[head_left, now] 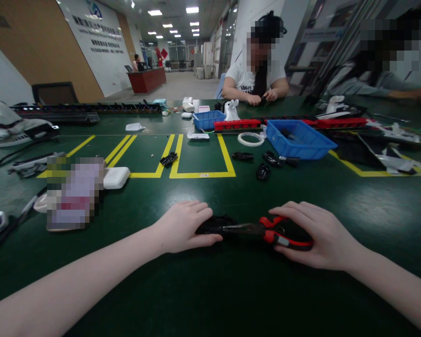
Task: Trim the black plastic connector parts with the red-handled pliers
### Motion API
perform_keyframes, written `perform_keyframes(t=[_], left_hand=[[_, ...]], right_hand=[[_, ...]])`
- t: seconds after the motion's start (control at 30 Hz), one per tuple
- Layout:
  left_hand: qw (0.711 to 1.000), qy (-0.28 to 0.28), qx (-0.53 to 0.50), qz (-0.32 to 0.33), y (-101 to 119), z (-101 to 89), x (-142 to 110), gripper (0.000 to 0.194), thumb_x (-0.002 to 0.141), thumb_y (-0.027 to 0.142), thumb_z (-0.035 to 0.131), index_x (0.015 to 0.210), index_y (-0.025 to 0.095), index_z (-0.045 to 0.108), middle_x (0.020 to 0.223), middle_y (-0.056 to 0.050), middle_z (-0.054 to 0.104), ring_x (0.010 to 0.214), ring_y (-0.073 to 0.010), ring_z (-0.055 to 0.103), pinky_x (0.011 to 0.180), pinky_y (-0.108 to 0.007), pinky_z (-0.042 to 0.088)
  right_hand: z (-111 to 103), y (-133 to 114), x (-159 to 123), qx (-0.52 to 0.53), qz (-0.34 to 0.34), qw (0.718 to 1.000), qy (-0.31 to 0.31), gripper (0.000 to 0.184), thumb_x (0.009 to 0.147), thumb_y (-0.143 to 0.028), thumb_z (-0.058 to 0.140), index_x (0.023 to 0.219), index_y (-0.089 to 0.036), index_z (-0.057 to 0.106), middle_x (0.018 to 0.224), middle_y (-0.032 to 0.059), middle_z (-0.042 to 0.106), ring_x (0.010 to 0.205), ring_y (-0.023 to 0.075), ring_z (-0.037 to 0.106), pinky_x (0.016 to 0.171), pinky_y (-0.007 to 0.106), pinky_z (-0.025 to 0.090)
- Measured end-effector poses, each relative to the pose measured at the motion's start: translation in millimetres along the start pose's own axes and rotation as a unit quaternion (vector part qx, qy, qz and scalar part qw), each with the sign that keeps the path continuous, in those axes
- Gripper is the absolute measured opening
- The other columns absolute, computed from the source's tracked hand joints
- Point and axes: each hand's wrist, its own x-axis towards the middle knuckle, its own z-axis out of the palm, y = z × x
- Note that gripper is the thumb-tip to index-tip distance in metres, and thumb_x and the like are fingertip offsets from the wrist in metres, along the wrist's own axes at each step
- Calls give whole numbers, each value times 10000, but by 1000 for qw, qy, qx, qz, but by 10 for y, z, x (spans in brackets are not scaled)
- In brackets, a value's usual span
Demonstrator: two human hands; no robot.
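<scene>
Near the middle of the green table, my left hand (187,227) is closed around a dark black part (215,224), whose exact kind I cannot make out. My right hand (314,234) grips red-and-black handled long-nose pliers (280,239), fingers wrapped over the handles. The pliers point left, and their tips meet the black part beside my left thumb. Whether the jaws pinch it or only touch it is unclear. Several small black parts lie beyond my hands, among them one on the table (263,172) and one on a yellow line (169,159).
A blue bin (298,140) stands at the back right, with a smaller blue tray (209,120) further off. A tape roll (250,139) lies between them. To the left are a blurred-out phone-like slab (77,194) and a white case (116,178). Co-workers sit across the table.
</scene>
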Motion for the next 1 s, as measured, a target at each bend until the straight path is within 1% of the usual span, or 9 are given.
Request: perform_keyframes(t=[0.2,0.43,0.53,0.73,1.0], left_hand=[[1000,3,-4,0,-8,6,-8,348,981,500,533,891,167,579,856,-26,611,736,-180,548,622,-282,373],[1000,1,-7,4,-12,6,-8,346,976,505,538,892,171,571,849,-22,598,735,-178,537,615,-281,356],[1000,0,-5,2,-13,8,-7,348,976,506,536,887,171,568,846,-23,596,733,-179,536,612,-281,353],[1000,2,-5,3,-12,9,-4,350,977,507,535,882,171,565,850,-26,608,735,-180,543,617,-282,358],[1000,-3,-4,1,10,-11,-11,341,985,498,526,890,173,565,861,-27,616,737,-177,544,625,-281,381]], right_hand=[[-13,2,-14,-3,-5,1000,-8,457,829,-439,664,1195,-185,561,956,89,693,706,195,640,635,326,492],[-5,29,-18,-7,1,1000,8,488,818,-424,673,1228,-184,558,1001,102,696,767,211,665,667,330,509],[6,19,-13,-6,7,1000,4,488,826,-419,666,1238,-183,551,1020,108,692,795,216,671,683,333,519],[25,-3,-7,-2,4,1000,-6,484,832,-453,666,1225,-193,559,1008,102,696,769,211,668,669,331,518],[5,-12,1,11,3,1000,-10,457,830,-440,662,1201,-191,567,979,91,700,744,202,664,652,326,505]])
